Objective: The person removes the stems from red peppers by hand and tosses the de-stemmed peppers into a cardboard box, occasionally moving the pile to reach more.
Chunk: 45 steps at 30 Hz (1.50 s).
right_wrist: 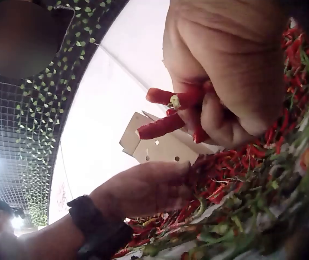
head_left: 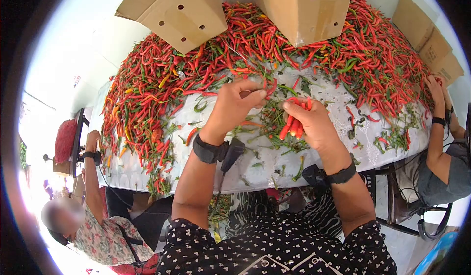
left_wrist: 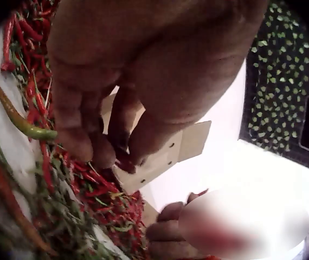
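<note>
In the head view the right hand curls round several red chilies, whose blunt ends stick out below the fingers. The right wrist view shows these red chilies poking out of the right hand. Just left of it, the left hand pinches a red chili between thumb and fingertips. In the left wrist view only a small dark red part of that chili shows at the fingertips of the left hand. Green stems lie beneath both hands.
A large heap of red chilies curves across the table's far side. Two cardboard boxes stand on it. Loose chilies and leaves lie on the pale tablecloth. Other people sit at the left and right edges.
</note>
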Motion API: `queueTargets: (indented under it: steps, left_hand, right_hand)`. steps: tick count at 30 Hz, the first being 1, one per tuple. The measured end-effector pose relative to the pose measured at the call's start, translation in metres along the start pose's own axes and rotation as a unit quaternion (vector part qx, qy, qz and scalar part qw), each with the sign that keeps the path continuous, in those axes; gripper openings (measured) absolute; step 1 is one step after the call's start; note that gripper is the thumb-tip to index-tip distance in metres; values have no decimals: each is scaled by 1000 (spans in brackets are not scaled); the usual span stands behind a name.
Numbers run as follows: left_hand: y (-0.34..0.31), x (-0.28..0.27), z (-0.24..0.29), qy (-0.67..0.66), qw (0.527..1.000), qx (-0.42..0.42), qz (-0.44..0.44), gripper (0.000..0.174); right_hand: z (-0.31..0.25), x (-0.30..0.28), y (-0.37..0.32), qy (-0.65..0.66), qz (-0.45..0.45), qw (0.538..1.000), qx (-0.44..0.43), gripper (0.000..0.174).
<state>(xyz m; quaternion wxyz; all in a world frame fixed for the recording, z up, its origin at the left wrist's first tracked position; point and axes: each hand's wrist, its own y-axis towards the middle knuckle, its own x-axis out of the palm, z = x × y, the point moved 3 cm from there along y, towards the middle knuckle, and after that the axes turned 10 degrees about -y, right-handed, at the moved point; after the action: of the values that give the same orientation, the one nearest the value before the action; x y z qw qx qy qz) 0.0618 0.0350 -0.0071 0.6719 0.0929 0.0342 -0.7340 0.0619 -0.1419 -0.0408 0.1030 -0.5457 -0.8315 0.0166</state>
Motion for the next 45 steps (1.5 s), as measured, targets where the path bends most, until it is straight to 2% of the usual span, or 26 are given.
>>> queueTargets:
  steps: [1, 2, 4, 5, 7, 8, 10, 11, 13, 17, 19, 22, 23, 25, 26, 28, 29, 31, 32, 34, 35, 37, 39, 41, 43, 45]
  left_hand:
    - [-2, 5, 1, -84, 996, 4, 14, 15]
    - [-4, 11, -1, -85, 996, 4, 13, 15]
    - [-6, 21, -2, -88, 993, 78, -3, 15]
    - [-7, 23, -3, -88, 993, 78, -2, 15]
    - [-11, 29, 3, 71, 977, 194, -51, 17]
    - [-13, 30, 4, 71, 977, 194, -50, 17]
    - [-15, 31, 8, 6, 991, 127, -47, 15]
    - [-13, 31, 6, 6, 991, 127, -47, 15]
    - [-9, 27, 0, -100, 991, 89, -9, 10]
    - [-10, 25, 3, 5, 996, 94, 2, 8]
    - [-11, 24, 0, 67, 992, 106, 12, 8]
    - [-11, 24, -1, 66, 991, 120, 3, 6]
    - [-11, 24, 1, 66, 991, 120, 3, 6]
    - [-12, 25, 3, -4, 998, 53, -21, 6]
    - [-12, 24, 2, -4, 998, 54, -21, 6]
    - [-11, 24, -4, -167, 982, -40, -75, 9]
    - [-11, 23, -3, -167, 982, -39, -76, 9]
    - [-13, 25, 0, -291, 950, -56, -96, 10]
    - [-12, 25, -1, -292, 950, -54, -97, 10]
    - [-7, 20, -4, -268, 962, -15, -46, 9]
    - [-4, 18, -7, -268, 962, -6, -47, 9]
    - [-1, 13, -13, -183, 983, 1, -33, 8]
    - [0, 12, -13, -174, 984, -1, -32, 8]
    - [-1, 15, -13, -180, 983, -3, -33, 8]
    - [-4, 18, -7, -166, 985, -14, -39, 8]
    - [-5, 18, -6, -137, 989, -26, -56, 11]
  right_hand:
    - [-2, 2, -1, -23, -5, 1000, 5, 23]
    - [-3, 4, -2, -23, -4, 1000, 5, 23]
    - [-5, 7, -4, -24, 15, 999, -16, 18]
    - [-3, 8, -3, -25, 15, 999, -16, 18]
    - [0, 7, -1, -40, 69, 995, -55, 14]
    - [-2, 6, -2, -40, 69, 995, -55, 14]
    - [-8, 3, -5, -78, 76, 993, -54, 11]
    - [-11, 4, -5, -79, 75, 993, -54, 11]
    - [-14, 5, -7, -117, 79, 987, -70, 11]
    - [-12, 5, -6, -172, 78, 977, -103, 11]
    - [-11, 2, -5, -314, 117, 927, -168, 14]
    - [-15, 2, -8, -360, 140, 902, -194, 15]
    - [-16, 2, -8, -360, 140, 902, -194, 15]
    - [-18, 3, -9, -343, 140, 906, -206, 15]
    - [-19, 3, -10, -343, 140, 906, -206, 15]
    - [-19, 1, -9, -236, 108, 956, -136, 12]
    - [-23, 0, -10, -236, 108, 956, -137, 12]
    - [-26, -6, -10, -133, 70, 988, -36, 10]
    - [-26, -8, -10, -134, 71, 988, -38, 10]
    - [-27, -15, -8, -111, 107, 982, -109, 10]
    - [-29, -22, -7, -154, 137, 966, -154, 10]
    - [-50, -23, -12, -143, 165, 960, -173, 11]
    - [-80, -24, -19, -116, 207, 953, -188, 15]
    - [-122, -24, -23, -167, 249, 918, -258, 16]
    - [-167, -27, -19, -227, 304, 854, -357, 16]
    - [-216, -37, -10, -340, 391, 731, -444, 22]
